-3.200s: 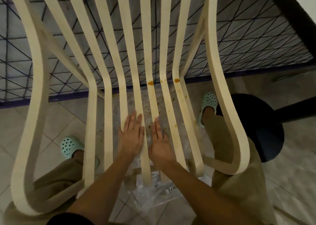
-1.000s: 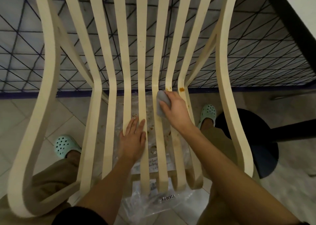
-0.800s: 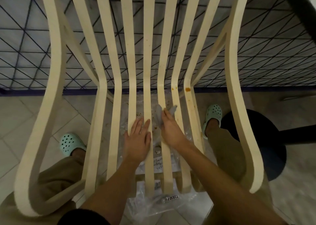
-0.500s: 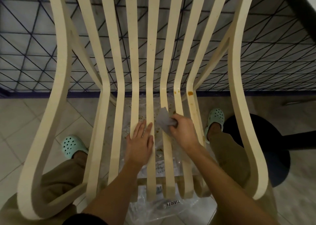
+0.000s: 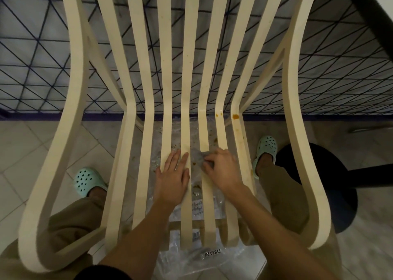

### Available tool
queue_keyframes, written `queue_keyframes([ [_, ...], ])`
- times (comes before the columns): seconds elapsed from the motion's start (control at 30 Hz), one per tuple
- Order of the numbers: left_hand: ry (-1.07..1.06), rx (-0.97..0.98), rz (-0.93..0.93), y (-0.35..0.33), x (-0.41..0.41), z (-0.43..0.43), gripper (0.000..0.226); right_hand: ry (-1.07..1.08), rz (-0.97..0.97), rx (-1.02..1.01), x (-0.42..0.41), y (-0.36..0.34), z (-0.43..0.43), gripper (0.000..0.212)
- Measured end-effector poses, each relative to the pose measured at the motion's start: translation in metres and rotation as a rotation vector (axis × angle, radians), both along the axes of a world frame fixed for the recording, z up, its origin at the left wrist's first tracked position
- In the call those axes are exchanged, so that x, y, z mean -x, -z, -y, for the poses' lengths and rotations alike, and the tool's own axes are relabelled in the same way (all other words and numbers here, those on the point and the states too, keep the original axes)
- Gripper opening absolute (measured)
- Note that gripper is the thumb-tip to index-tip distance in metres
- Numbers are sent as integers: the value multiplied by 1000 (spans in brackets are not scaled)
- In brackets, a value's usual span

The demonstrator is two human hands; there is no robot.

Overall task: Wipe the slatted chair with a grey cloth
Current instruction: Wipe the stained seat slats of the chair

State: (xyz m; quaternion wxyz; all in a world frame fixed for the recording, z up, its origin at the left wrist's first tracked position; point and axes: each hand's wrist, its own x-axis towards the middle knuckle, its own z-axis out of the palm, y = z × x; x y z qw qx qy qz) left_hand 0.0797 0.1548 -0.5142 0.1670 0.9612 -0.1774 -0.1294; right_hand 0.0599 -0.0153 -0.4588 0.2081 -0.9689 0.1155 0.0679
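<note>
One grey cloth (image 5: 197, 157) lies bunched on the seat of the slatted chair (image 5: 146, 130), partly under the fingertips of the right hand (image 5: 222, 170) and spilling out to their left. I read that hand as gripping: its fingers are curled down onto the cloth, pinching it against a slat. The cloth bridges the gap between two slats and sits between the two hands. The left hand (image 5: 173, 177) lies flat just left of it, fingers straight and together, palm pressed across two slats. I cannot tell whether its index finger touches the cloth.

Ahead of both sets of fingertips the slats run on to the bend where seat meets back. Two orange-brown stains (image 5: 235, 116) sit at that bend, ahead and to the right of the right hand. Behind the wrists the slats end in free tips. Through the gaps I see a clear plastic sheet (image 5: 187, 260) on the tiled floor, spattered brown. The armrest loops curve wide, well apart from either hand. Mint clogs (image 5: 87, 180) stand outside the seat slats on both sides, and a black stool base (image 5: 319, 184) lies far right.
</note>
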Motion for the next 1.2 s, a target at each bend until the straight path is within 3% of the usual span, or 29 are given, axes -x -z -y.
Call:
queue_keyframes([
  [0.13, 5, 6, -1, 3, 3, -2, 58, -40, 66, 123, -3, 3, 7, 16],
  [0.27, 4, 14, 0, 2, 1, 0, 56, -56, 15, -136, -15, 20, 3, 24],
  [0.43, 5, 31, -1, -1, 1, 0, 57, 283, 16, -402, -24, 29, -17, 52],
  [0.63, -9, 14, 7, 1, 0, -2, 58, 429, -78, -408, 5, 41, -49, 60],
  [0.93, -2, 30, 15, -2, 2, -1, 59, 476, -25, -534, 63, 37, -61, 58],
  [1.2, 16, 18, 18, -3, 2, 4, 55, 494, -53, -470, -12, 57, -30, 35],
])
